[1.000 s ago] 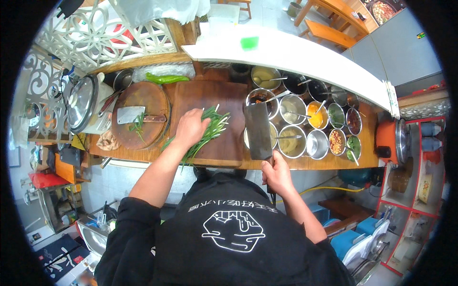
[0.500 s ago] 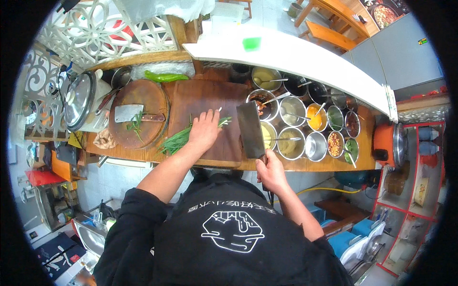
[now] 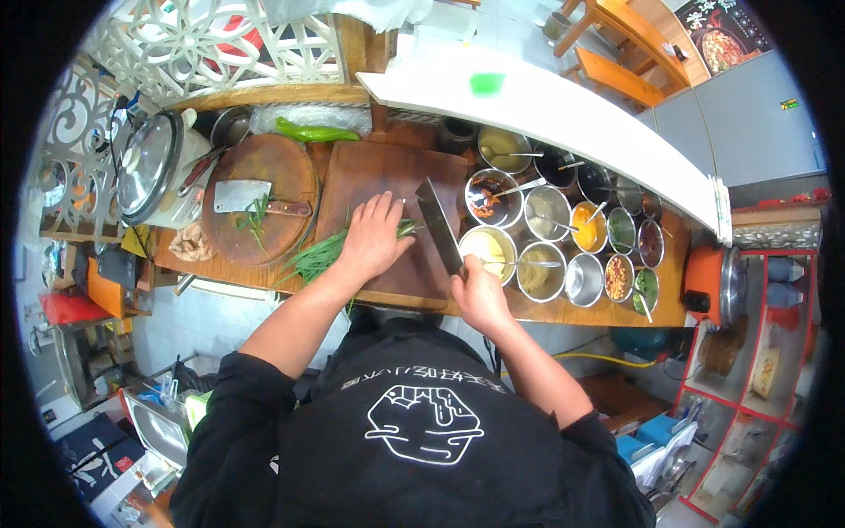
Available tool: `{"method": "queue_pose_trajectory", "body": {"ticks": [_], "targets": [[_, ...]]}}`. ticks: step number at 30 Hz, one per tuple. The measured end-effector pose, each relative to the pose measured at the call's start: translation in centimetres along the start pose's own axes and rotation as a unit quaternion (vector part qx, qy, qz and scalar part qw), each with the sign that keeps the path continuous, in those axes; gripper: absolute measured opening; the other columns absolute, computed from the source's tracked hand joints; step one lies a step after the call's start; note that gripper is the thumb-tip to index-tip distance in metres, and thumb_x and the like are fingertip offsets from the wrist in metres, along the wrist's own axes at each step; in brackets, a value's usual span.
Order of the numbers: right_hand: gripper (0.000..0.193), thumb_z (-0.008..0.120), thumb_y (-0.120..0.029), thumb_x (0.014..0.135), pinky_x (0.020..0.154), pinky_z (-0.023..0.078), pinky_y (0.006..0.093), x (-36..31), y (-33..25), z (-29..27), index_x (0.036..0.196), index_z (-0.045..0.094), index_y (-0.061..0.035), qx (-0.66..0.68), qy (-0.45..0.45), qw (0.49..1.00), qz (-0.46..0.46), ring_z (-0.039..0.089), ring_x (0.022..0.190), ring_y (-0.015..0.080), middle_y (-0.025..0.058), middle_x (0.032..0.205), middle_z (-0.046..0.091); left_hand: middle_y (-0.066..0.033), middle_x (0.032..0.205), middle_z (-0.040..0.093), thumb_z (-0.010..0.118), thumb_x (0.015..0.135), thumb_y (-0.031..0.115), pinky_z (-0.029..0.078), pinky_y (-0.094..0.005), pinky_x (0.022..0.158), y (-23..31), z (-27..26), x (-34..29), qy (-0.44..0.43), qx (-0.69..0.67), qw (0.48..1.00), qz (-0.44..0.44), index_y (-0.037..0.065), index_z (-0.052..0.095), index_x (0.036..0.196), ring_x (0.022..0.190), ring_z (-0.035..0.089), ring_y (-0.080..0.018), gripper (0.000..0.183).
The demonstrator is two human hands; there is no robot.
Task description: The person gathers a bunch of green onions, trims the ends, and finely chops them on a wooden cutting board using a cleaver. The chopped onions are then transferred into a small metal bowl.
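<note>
On the dark brown cutting board point(image 3: 414, 273), a bunch of green onions point(image 3: 315, 257) lies pointing left to right. My left hand point(image 3: 374, 236) rests over the bunch with fingers stretched out along the board, the thumb near the cut ends. A broad cleaver point(image 3: 437, 227) is in my right hand point(image 3: 482, 295), which is closed round its handle. The blade stands edge-on, tilted, just right of the green onions and apart from my left fingers. Whether its edge touches the board cannot be made out.
Left, a round chopping block point(image 3: 238, 238) bears a second cleaver point(image 3: 242, 196) and scraps of greens. Behind lies a long green pepper point(image 3: 317, 131). Several metal pots with spoons crowd the right, near the yellow-filled pot point(image 3: 588, 225). A white shelf point(image 3: 563, 110) borders the back.
The cleaver has come left, from beside the pots to close by the green onions, and its blade has turned more edge-on. My left hand stays over the bunch.
</note>
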State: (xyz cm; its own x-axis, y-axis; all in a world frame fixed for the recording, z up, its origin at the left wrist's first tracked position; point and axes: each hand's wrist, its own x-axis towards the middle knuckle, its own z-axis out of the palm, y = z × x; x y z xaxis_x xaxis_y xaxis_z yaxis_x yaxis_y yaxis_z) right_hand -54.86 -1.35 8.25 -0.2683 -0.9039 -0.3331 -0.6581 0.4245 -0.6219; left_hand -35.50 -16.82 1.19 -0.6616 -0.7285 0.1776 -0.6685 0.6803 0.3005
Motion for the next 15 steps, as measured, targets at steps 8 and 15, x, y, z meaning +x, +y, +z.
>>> {"method": "queue_pose_trajectory", "body": {"ticks": [8,15], "targets": [[0.023,0.062,-0.017,0.098,0.086,0.053,0.0602,-0.2,0.1,-0.5,0.109,0.054,0.0015,0.010,0.000,1.000,0.028,0.068,0.097,0.0550,0.0342,0.095,0.070,-0.0204,0.142,0.062,0.073,0.092,0.019,0.040,-0.0537,0.117,0.3,2.0,2.2,-0.022,-0.098,0.995,-0.007,0.002,0.075,0.110,0.142,0.051,-0.0402,0.025],[0.024,0.062,-0.018,0.098,0.086,0.053,0.0612,-1.0,1.2,-0.7,0.110,0.055,0.0016,0.042,0.002,0.998,0.043,0.068,0.096,0.0560,0.0343,0.094,0.070,-0.0152,0.119,0.075,0.074,0.088,0.018,0.050,-0.0447,0.106,-0.2,0.8,4.1,-0.074,-0.259,0.958,-0.099,0.003,0.078,0.096,0.123,0.065,-0.0353,0.018]]}}
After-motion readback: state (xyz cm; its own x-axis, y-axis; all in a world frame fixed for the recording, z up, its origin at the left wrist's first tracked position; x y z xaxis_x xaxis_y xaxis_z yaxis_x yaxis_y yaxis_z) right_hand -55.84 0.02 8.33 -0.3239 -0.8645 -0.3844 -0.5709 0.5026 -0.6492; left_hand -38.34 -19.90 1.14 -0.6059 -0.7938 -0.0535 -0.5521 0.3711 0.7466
